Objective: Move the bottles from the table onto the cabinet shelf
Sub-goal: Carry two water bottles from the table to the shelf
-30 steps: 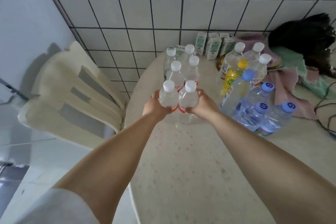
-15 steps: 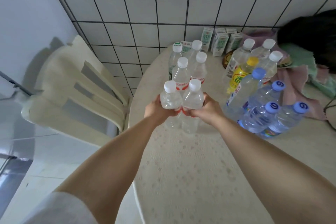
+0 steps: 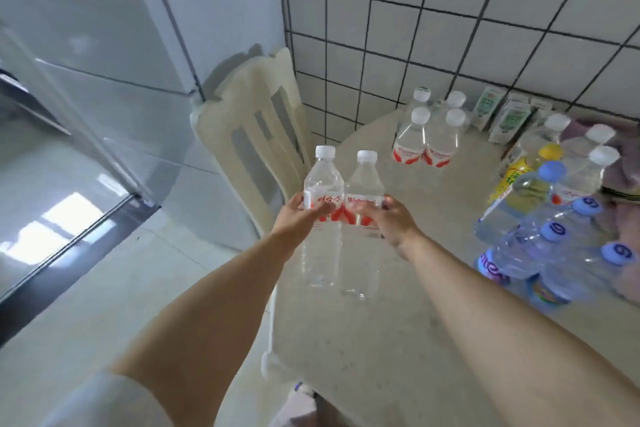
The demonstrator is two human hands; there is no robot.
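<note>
A: Bottles, 2 of them, clear w/ red labels: left bottle [image 3: 323, 215] in left hand [image 3: 298, 222], right bottle [image 3: 363, 218] in right hand [image 3: 389, 222]. Both seem lifted clear of the table [image 3: 398, 340], hanging over its edge at approx 9 o'clock of the tabletop.

B: Grip state?

A: Each hand wraps fingers round the label band of its own btl. Bottles touch side by side between the hands, so left hand sits at 9 o'clock of the pair, right hand at 3.

B: Axis?

A: Long axis upright, caps toward 12 o'clock in view, bases toward 6. Slight lean only; wide lens makes it hard to call.

B: Cabinet shelf?

A: Not identifiable. Glossy panels fill the 9–11 o'clock side; can't tell if that's the cabinet. If so, left hand is nearer.

B: What's left on the table?

A: Four more red-label bottles [image 3: 424, 139] at 1 o'clock of the held pair, well apart. Blue-cap bottles [image 3: 554, 246] at 3 o'clock, yellow-cap bottle [image 3: 519, 180] near them. Cartons [image 3: 509, 118] against tiled wall. Cream chair [image 3: 252, 135] at 11 o'clock, just beside the table edge.
</note>
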